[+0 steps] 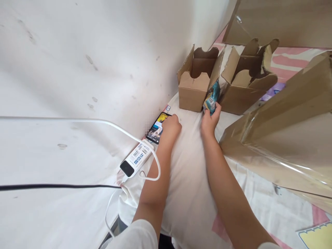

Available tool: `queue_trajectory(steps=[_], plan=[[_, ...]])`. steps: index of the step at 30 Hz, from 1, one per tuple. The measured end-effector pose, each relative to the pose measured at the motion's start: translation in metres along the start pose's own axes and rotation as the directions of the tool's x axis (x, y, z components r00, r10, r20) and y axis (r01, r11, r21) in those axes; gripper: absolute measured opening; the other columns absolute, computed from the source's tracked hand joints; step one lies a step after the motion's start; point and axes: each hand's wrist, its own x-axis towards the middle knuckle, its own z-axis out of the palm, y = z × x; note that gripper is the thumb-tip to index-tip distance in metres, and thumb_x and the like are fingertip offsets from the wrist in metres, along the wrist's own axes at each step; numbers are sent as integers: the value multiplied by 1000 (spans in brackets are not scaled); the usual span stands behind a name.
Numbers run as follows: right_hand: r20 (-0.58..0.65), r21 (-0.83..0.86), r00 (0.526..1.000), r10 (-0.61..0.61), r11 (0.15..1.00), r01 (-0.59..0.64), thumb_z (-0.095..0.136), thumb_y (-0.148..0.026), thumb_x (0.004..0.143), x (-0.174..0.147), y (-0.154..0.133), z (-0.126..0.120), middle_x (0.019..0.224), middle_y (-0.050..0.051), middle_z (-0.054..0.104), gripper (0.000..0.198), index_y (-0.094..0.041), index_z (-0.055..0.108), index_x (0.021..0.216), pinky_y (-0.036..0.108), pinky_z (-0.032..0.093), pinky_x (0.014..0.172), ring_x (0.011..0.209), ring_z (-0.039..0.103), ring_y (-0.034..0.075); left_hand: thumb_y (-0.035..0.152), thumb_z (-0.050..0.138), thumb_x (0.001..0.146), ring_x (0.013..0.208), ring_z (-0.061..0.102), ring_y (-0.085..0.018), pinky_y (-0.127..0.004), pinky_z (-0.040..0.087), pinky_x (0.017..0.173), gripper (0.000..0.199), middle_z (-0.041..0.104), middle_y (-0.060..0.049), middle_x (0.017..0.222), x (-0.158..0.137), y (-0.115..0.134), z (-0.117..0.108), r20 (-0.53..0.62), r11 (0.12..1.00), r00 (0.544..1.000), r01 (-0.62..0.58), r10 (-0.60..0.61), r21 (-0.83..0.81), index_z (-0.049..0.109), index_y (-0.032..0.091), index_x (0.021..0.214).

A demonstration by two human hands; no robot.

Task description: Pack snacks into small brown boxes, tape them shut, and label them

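Note:
My left hand (172, 126) is closed, its curled fingers lying over the right side of a smartphone (155, 132) with a lit screen. What those fingers hold, if anything, is hidden. My right hand (211, 119) grips a crinkled blue and yellow packet (210, 104) with a barcode label. The packet's upper end sits between two open cardboard boxes, the left box (192, 97) and the right box (234, 101). Both have raised flaps with curved cutouts.
A white power bank (138, 156) with a white cable (114, 125) lies by the wall, near a black cable (59, 186). A large taped carton (285, 138) stands at the right, another carton (280, 24) behind. A purple packet (273, 90) shows between boxes. A yellow card (317, 238) lies lower right.

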Motion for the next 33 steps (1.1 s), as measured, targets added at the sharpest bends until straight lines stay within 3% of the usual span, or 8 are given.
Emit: queue_trajectory(steps=[7,16,25,29,33], plan=[[-15,1,1000,6,1000,-6,51,-24,81,0,-3,0,126,7,60,48,-24,51,129,50,39,116,126,56,22,20,56,89,113,69,-29,-32,53,88,34,71,-22,122,0,-3,-6,47,999,999,13,-11,-39,68,11,119],[3,2,1000,15,1000,-15,52,-24,80,-1,-4,-2,130,8,59,50,-24,51,130,51,38,117,127,56,23,18,74,72,77,74,-27,-33,55,72,24,75,-9,75,0,-49,-37,195,995,976,99,-95,-9,71,18,96],[24,-4,999,-28,1000,28,51,-25,83,-1,2,-1,130,6,58,48,-27,49,131,51,38,117,128,54,22,10,70,69,92,74,-30,-35,56,80,33,75,-14,88,2,-28,-26,180,997,981,71,-76,32,68,18,101],[48,-18,997,-53,998,54,50,-25,83,1,8,0,132,5,55,50,-28,47,133,50,36,118,130,53,21,8,70,67,97,73,-31,-36,56,82,37,75,-14,96,6,-31,-22,135,996,988,60,-68,58,65,19,102],[72,-27,996,-47,998,49,46,-27,86,2,9,0,132,6,53,50,-29,45,137,53,35,119,131,51,22,8,72,64,82,73,-26,-32,55,71,43,75,-9,88,11,-43,-17,155,989,985,97,-80,-108,62,20,104]])
